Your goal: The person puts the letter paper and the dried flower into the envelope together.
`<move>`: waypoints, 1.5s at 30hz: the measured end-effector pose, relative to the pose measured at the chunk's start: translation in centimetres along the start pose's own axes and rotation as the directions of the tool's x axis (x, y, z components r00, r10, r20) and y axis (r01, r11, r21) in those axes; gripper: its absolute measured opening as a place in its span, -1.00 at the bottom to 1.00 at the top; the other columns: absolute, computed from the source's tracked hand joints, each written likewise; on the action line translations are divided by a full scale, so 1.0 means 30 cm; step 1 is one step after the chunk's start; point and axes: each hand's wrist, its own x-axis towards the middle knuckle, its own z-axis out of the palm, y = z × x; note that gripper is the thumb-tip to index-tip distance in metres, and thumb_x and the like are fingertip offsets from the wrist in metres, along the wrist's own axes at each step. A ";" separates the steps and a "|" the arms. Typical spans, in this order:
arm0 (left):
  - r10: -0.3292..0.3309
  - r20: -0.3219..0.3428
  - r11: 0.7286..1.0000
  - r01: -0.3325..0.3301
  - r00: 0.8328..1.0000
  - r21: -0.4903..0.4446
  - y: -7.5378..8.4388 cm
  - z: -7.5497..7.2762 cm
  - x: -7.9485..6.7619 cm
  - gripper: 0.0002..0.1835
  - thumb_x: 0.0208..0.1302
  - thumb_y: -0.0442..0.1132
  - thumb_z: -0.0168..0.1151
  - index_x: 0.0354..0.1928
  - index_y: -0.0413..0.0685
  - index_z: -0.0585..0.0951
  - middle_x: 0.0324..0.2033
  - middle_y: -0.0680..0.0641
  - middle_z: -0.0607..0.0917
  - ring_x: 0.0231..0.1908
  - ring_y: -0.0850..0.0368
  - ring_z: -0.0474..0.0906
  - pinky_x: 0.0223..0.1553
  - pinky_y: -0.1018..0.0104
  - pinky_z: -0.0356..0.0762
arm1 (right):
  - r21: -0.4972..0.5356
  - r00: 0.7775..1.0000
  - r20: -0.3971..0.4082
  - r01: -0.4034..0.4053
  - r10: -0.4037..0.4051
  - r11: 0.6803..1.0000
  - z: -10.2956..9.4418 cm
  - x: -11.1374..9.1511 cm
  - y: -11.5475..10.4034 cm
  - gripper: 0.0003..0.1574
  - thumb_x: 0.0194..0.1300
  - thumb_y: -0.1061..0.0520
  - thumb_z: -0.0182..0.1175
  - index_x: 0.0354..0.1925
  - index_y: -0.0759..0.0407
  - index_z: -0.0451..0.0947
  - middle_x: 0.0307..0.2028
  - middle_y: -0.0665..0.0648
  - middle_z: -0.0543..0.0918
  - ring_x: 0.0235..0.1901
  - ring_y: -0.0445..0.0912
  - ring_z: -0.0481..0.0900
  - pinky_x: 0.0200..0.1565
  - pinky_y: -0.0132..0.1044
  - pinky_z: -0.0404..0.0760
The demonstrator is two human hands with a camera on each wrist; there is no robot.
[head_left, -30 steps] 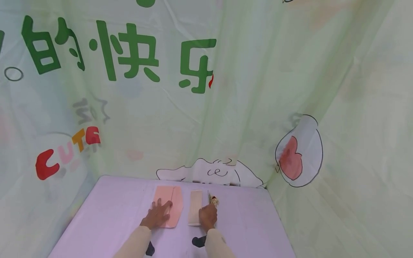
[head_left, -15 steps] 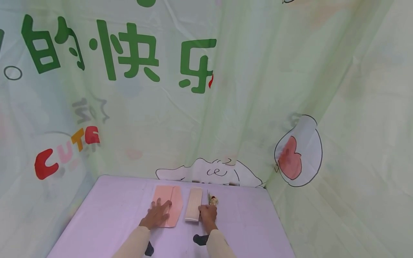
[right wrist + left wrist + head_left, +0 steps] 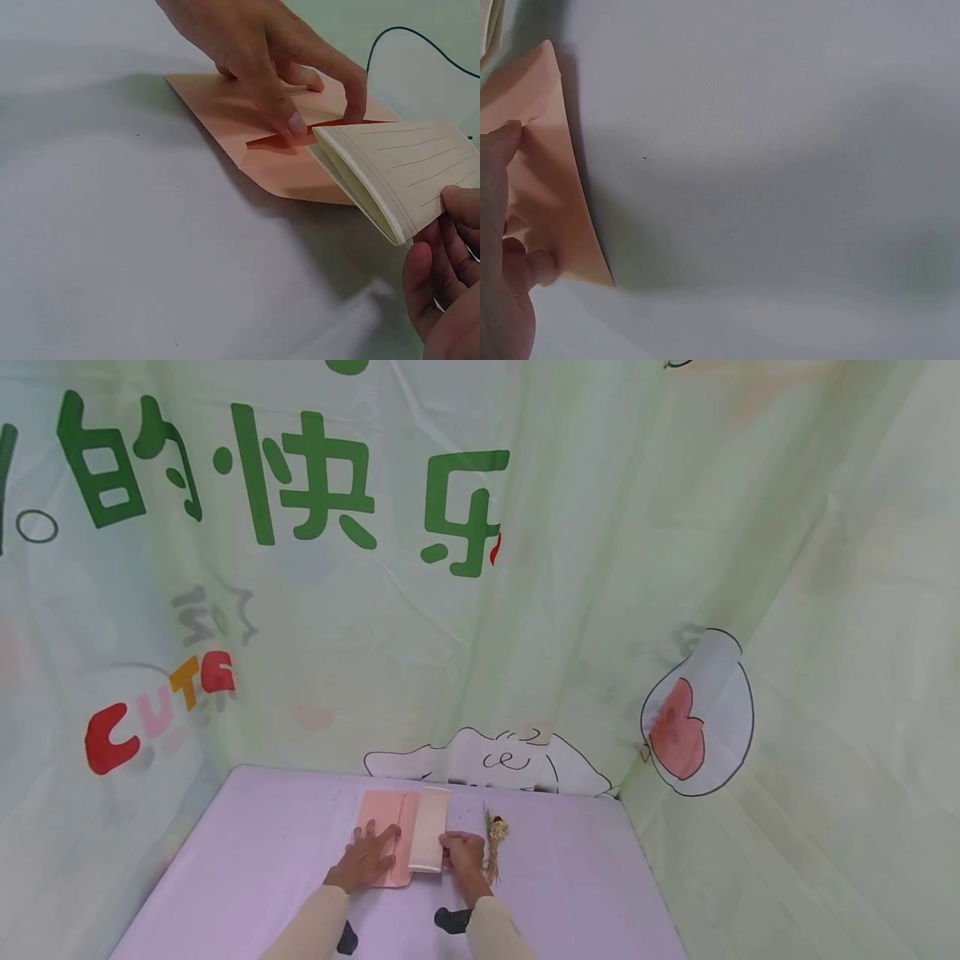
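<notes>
A pink envelope lies on the table with its flap to the right. My left hand rests on it with fingers spread. In the right wrist view, the left fingertips touch the envelope's slit-like opening, which gapes slightly. My right hand pinches the right edge of a cream, lined sheet of letter paper, folded into a narrow strip. The folded paper is raised and tilted over the envelope's flap side, near the opening. The left wrist view shows only part of the left hand and an envelope edge.
A small dried flower bouquet lies right of my right hand. The lilac tabletop meets a printed curtain at the back and sides. Dark wrist straps hang by the sleeves.
My right hand has lifted the folded paper and moved it left, from beside the bouquet to over the envelope's flap. The bouquet is now uncovered. My left hand stays in place.
</notes>
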 end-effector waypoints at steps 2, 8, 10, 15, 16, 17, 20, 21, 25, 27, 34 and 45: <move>0.006 -0.005 1.000 -0.006 1.000 0.002 -0.010 -0.003 0.006 -0.37 0.54 0.27 0.19 0.43 0.08 0.45 0.47 -0.73 0.31 0.42 -0.96 0.10 0.27 -0.90 0.10 | 0.008 1.000 0.014 -0.010 0.009 1.000 0.031 0.002 0.014 -0.74 0.35 0.33 0.33 -0.07 0.53 0.73 -0.41 0.22 0.80 -0.48 -0.15 0.67 -0.47 -0.41 0.62; 0.003 0.015 0.995 -0.004 1.000 0.095 -0.044 0.022 0.040 -0.53 0.53 0.05 0.27 0.36 0.14 0.47 0.41 -0.69 0.38 0.29 -0.80 0.35 0.12 -0.81 0.37 | -0.043 1.000 -0.009 -0.007 0.006 0.999 0.090 0.015 0.075 -0.78 0.27 0.33 0.34 -0.16 0.48 0.75 -0.51 0.12 0.72 -0.57 -0.21 0.52 -0.54 -0.45 0.48; -0.056 0.048 0.993 0.050 0.997 0.105 -0.027 0.017 0.043 -0.53 0.48 -0.07 0.34 0.34 0.11 0.49 0.45 -0.64 0.39 0.34 -0.75 0.35 0.19 -0.78 0.36 | -0.087 0.999 -0.032 0.009 -0.012 0.996 0.101 0.016 0.091 -0.81 0.26 0.33 0.35 -0.20 0.47 0.76 -0.53 0.13 0.71 -0.60 -0.19 0.49 -0.56 -0.43 0.47; -0.095 0.070 0.989 0.087 0.993 0.118 -0.015 0.015 0.047 -0.54 0.49 -0.16 0.34 0.36 0.12 0.50 0.50 -0.63 0.36 0.43 -0.79 0.28 0.26 -0.76 0.34 | -0.213 0.992 -0.113 0.035 -0.060 0.976 0.128 0.013 0.103 -0.90 0.19 0.33 0.42 -0.30 0.38 0.75 -0.52 0.16 0.73 -0.59 -0.12 0.57 -0.54 -0.34 0.52; -0.090 0.068 0.989 0.082 0.994 0.119 -0.015 0.016 0.047 -0.54 0.49 -0.16 0.34 0.35 0.13 0.50 0.50 -0.64 0.36 0.42 -0.81 0.28 0.25 -0.77 0.35 | -0.241 0.989 -0.131 0.039 -0.073 0.970 0.133 0.012 0.102 -0.91 0.16 0.33 0.44 -0.32 0.36 0.75 -0.51 0.17 0.74 -0.58 -0.10 0.59 -0.51 -0.31 0.53; -0.096 0.071 0.990 0.088 0.993 0.115 -0.015 0.017 0.049 -0.54 0.50 -0.16 0.33 0.36 0.15 0.50 0.51 -0.65 0.34 0.43 -0.82 0.27 0.26 -0.76 0.34 | -0.260 0.986 -0.146 0.042 -0.082 0.965 0.138 0.013 0.101 -0.92 0.14 0.34 0.44 -0.34 0.34 0.74 -0.51 0.18 0.74 -0.57 -0.08 0.60 -0.49 -0.29 0.54; -0.089 0.061 0.990 0.081 0.994 0.118 -0.039 0.033 0.057 -0.55 0.50 -0.11 0.33 0.36 0.23 0.50 0.49 -0.65 0.35 0.40 -0.83 0.29 0.19 -0.79 0.36 | -0.303 0.978 -0.172 0.060 -0.117 0.951 0.153 0.011 0.094 -0.92 0.10 0.35 0.47 -0.38 0.31 0.72 -0.50 0.19 0.74 -0.55 -0.04 0.61 -0.45 -0.23 0.55; -0.084 0.058 0.989 0.076 0.995 0.129 -0.050 0.039 0.060 -0.55 0.50 -0.08 0.32 0.36 0.27 0.50 0.49 -0.63 0.36 0.39 -0.81 0.31 0.18 -0.79 0.37 | -0.310 0.977 -0.174 0.061 -0.120 0.949 0.157 0.011 0.091 -0.91 0.11 0.35 0.47 -0.39 0.30 0.72 -0.50 0.19 0.73 -0.54 -0.03 0.61 -0.44 -0.22 0.55; -0.036 0.038 0.990 0.030 0.999 0.140 -0.089 0.056 0.064 -0.56 0.48 -0.04 0.33 0.32 0.32 0.49 0.46 -0.64 0.39 0.34 -0.79 0.38 0.08 -0.82 0.39 | -0.334 0.972 -0.184 0.076 -0.144 0.940 0.176 0.014 0.086 -0.89 0.10 0.35 0.50 -0.41 0.28 0.71 -0.51 0.16 0.72 -0.52 -0.03 0.62 -0.41 -0.18 0.57; -0.033 0.038 0.994 0.029 0.999 0.106 -0.093 0.053 0.061 -0.56 0.47 -0.06 0.34 0.32 0.31 0.49 0.48 -0.65 0.37 0.37 -0.81 0.35 0.13 -0.82 0.37 | -0.347 0.970 -0.193 0.075 -0.149 0.935 0.186 0.022 0.088 -0.89 0.10 0.35 0.50 -0.43 0.27 0.71 -0.52 0.15 0.72 -0.52 -0.03 0.62 -0.38 -0.16 0.59; -0.014 0.037 0.998 0.011 0.999 0.069 -0.072 0.028 0.048 -0.55 0.47 -0.11 0.32 0.33 0.24 0.47 0.46 -0.70 0.34 0.34 -0.88 0.33 0.11 -0.81 0.39 | -0.355 0.964 -0.206 0.085 -0.166 0.931 0.206 0.018 0.077 -0.86 0.14 0.38 0.49 -0.43 0.29 0.69 -0.51 0.18 0.70 -0.52 -0.01 0.62 -0.40 -0.15 0.60; -0.091 0.068 0.993 0.085 0.994 0.083 -0.074 0.030 0.055 -0.48 0.49 0.06 0.31 0.40 0.22 0.48 0.57 -0.56 0.32 0.50 -0.78 0.23 0.29 -0.74 0.35 | -0.456 0.964 -0.126 0.151 -0.232 0.877 0.243 -0.006 0.063 -0.85 0.21 0.39 0.51 -0.32 0.33 0.69 -0.46 0.16 0.68 -0.46 -0.05 0.62 -0.33 -0.17 0.69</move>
